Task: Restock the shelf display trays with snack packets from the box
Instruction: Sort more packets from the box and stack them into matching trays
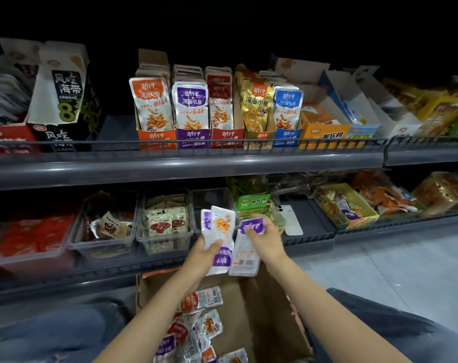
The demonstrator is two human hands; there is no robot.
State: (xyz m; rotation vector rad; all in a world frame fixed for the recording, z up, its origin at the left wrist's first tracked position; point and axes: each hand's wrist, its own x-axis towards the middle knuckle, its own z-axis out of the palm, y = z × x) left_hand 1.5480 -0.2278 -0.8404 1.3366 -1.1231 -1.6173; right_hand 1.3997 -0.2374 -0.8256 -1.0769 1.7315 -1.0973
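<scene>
My left hand (204, 254) grips a small stack of purple-and-white snack packets (218, 231), held upright in front of the lower shelf. My right hand (265, 238) pinches another purple packet (244, 251), its printed back facing me, right beside the stack. Below my arms stands an open cardboard box (251, 307) with several loose red, orange and purple packets (196, 323) in its left half. On the upper shelf a purple display tray (192, 138) stands full of the same purple packets, between an orange tray (157, 138) and a red tray (226, 138).
Clear plastic bins (165, 239) with other snacks line the lower shelf; one bin (214, 199) behind my hands looks nearly empty. A white phone (290, 218) lies on the lower shelf to the right. A wire rail (186, 142) fronts the upper shelf. Grey floor lies at right.
</scene>
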